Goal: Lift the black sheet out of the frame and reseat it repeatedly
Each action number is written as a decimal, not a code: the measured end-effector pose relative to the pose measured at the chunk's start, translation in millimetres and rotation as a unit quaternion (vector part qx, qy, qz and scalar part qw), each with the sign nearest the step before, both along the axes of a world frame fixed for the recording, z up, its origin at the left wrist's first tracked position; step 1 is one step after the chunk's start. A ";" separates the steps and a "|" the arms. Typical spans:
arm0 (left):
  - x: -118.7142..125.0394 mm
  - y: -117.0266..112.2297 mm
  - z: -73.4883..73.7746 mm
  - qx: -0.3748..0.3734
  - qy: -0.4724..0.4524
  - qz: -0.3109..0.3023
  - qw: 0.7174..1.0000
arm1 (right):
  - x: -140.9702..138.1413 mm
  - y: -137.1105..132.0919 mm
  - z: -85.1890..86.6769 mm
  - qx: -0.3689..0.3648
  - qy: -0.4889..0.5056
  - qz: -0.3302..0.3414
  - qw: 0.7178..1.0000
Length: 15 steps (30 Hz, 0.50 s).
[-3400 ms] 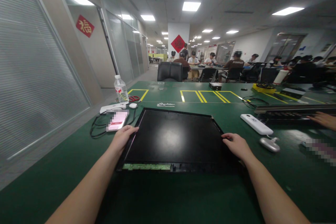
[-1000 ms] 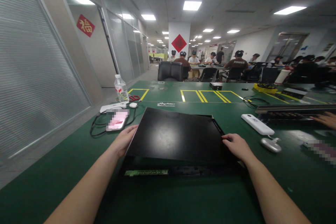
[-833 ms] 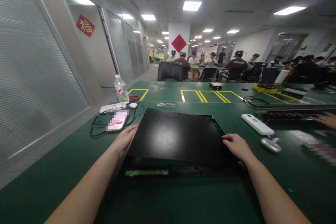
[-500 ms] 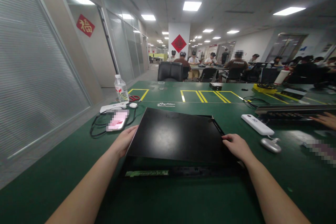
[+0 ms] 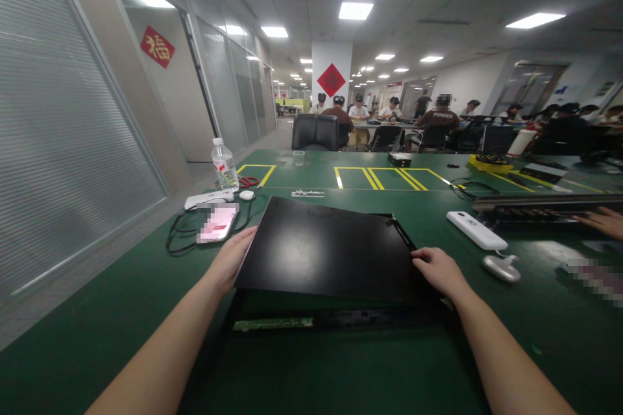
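A flat black screen panel (image 5: 321, 249) is tilted up at its near edge above a black frame (image 5: 335, 319) that lies on the green table. A green circuit strip (image 5: 272, 323) shows along the frame's near side. My left hand (image 5: 231, 258) grips the panel's left edge, fingers curled under it. My right hand (image 5: 438, 270) holds the panel's right edge, fingers bent over it. The far edge of the panel still rests on the frame.
A phone (image 5: 217, 222), cables, a white power strip (image 5: 208, 198), a water bottle (image 5: 224, 165) and red scissors lie at the left. A white device (image 5: 476, 230) and a mouse (image 5: 501, 268) lie at the right. Another person's hand (image 5: 602, 221) rests by a long black bar (image 5: 545, 204). Several people sit at far tables.
The panel lay flat in the frame 3.4 s ago; now both hands hold its near edge lifted, uncovering the frame's near side. Over the last second it has hardly moved.
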State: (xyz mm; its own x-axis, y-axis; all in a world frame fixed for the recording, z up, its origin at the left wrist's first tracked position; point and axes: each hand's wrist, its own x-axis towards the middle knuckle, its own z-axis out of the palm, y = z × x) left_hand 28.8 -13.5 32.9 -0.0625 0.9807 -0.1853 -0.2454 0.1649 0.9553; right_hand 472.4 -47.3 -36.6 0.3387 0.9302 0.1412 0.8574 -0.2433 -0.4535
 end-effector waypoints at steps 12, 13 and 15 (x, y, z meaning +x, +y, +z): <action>-2.0 -5.9 -2.3 0.067 -0.021 -0.046 0.996 | -0.3 0.6 0.0 0.004 0.005 -0.005 1.000; -2.1 -6.6 -2.7 0.072 -0.021 -0.048 0.996 | 0.1 1.0 -0.5 0.008 0.013 -0.010 1.000; -2.1 -7.3 -2.9 0.079 -0.024 -0.051 0.995 | 0.8 2.1 -1.5 0.014 0.028 -0.022 0.999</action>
State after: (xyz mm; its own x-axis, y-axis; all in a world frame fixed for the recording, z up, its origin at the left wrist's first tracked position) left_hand 26.7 -20.8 30.0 0.0441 0.9986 -0.0285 -0.2816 0.0398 0.9587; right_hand 473.2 -45.2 -38.0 0.3866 0.9104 0.1470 0.8194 -0.2660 -0.5078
